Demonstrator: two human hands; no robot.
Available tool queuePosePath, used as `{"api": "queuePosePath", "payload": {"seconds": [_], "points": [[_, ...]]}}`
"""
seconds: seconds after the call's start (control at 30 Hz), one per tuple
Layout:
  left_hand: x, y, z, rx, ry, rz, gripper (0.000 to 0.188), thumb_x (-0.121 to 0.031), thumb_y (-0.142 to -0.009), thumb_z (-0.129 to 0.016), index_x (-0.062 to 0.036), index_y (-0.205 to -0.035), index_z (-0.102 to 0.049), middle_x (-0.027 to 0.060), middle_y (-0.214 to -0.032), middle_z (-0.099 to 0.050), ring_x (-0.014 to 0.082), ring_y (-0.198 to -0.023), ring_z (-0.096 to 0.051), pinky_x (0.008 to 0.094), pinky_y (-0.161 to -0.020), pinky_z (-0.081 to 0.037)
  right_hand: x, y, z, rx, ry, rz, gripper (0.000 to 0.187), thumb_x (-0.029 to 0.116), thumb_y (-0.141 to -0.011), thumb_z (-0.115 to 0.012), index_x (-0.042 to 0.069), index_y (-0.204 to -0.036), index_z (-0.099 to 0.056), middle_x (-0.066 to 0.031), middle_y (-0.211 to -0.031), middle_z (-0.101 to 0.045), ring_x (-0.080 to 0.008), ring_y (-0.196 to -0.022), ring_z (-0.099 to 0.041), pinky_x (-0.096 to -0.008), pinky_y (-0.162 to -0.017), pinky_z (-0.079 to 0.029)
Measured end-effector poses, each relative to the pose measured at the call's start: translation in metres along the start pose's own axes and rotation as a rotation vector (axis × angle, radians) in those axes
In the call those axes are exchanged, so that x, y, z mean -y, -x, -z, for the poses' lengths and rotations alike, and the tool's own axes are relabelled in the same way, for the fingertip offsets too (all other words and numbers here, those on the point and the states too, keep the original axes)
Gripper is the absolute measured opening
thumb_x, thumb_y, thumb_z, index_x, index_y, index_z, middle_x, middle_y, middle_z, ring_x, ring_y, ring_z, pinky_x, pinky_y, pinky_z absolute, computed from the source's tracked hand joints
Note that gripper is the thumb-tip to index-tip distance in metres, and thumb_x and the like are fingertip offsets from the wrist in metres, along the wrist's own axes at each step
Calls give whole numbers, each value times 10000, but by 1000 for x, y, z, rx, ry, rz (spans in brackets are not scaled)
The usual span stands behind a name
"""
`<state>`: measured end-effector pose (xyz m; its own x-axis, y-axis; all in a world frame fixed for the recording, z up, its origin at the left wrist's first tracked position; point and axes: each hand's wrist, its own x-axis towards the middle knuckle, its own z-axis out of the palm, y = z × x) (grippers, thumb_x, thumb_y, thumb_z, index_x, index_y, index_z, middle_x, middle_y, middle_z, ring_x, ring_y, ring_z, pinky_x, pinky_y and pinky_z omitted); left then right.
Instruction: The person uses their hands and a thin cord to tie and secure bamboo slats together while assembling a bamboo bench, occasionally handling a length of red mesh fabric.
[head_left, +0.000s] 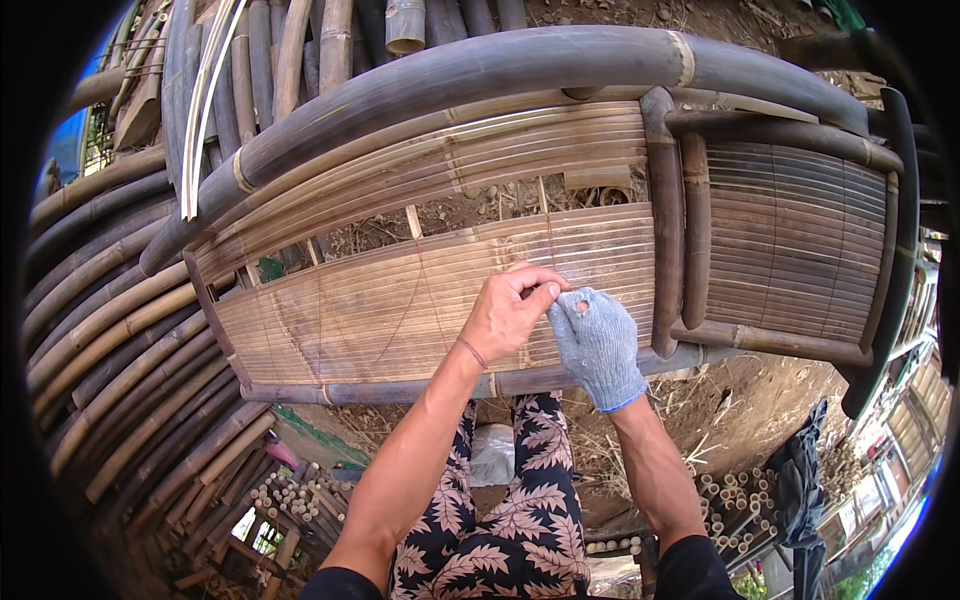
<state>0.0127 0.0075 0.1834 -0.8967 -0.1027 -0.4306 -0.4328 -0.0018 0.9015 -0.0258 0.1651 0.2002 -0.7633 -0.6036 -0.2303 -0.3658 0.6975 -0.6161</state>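
Over the slatted bamboo seat (pixel 340 325) of a long bench, my two hands meet fingertip to fingertip. My left hand (pixel 508 312) is bare, with a thin band at the wrist, and its thumb and forefinger are pinched together. My right hand (pixel 600 340) wears a grey knit glove with a hole in it, its fingers closed against the left fingertips. Whatever they pinch is too small to make out. A thin dark cord (pixel 551 235) crosses the slats just beyond my hands, and another loose thin line curves over the slats further left.
A thick dark bamboo pole (pixel 500 68) arches along the far side. At right stands a slatted end panel (pixel 790 240) with upright posts. Stacked bamboo poles (pixel 130 300) fill the left. Pale split strips (pixel 205 120) lean at upper left. Cut bamboo ends (pixel 738 508) lie lower right.
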Motion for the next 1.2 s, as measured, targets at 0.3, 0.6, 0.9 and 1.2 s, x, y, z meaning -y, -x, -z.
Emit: {"api": "queuePosePath", "payload": {"seconds": [0.3,0.6,0.9,1.2], "points": [[-8,5,19,77,-263,-56,155,-142,-902,-690,8,-928,-719,90,-895,-664,180,-817,-629,305,-737,-500,-19,-23,14,-62,-929,-419,259,159,-939,-585,46,-1169,-622,-95,-1012,-670,-192,-787,-630,-322,-706,-526],[6,-4,29,-86,-63,153,230,-205,-856,-763,-9,-975,-757,97,-878,-711,166,-798,-658,297,-720,-517,-18,-29,-21,-17,-574,-145,227,206,-936,-640,54,-1100,-677,-132,-963,-692,-279,-852,-675,-340,-758,-531],[15,-12,14,-130,203,187,128,-100,-847,-775,-9,-903,-704,22,-851,-698,56,-731,-614,191,-623,-480,-6,-17,-26,8,-1009,-535,215,212,-983,-582,11,-1055,-611,-109,-856,-656,-188,-767,-663,-333,-694,-539],[12,-5,10,-94,-149,-52,125,-121,-890,-729,-3,-918,-700,-2,-808,-652,58,-727,-585,229,-649,-487,-7,-12,-27,-155,-583,-257,160,120,-963,-588,25,-1089,-613,-116,-1013,-622,-190,-877,-643,-315,-765,-537]]}}
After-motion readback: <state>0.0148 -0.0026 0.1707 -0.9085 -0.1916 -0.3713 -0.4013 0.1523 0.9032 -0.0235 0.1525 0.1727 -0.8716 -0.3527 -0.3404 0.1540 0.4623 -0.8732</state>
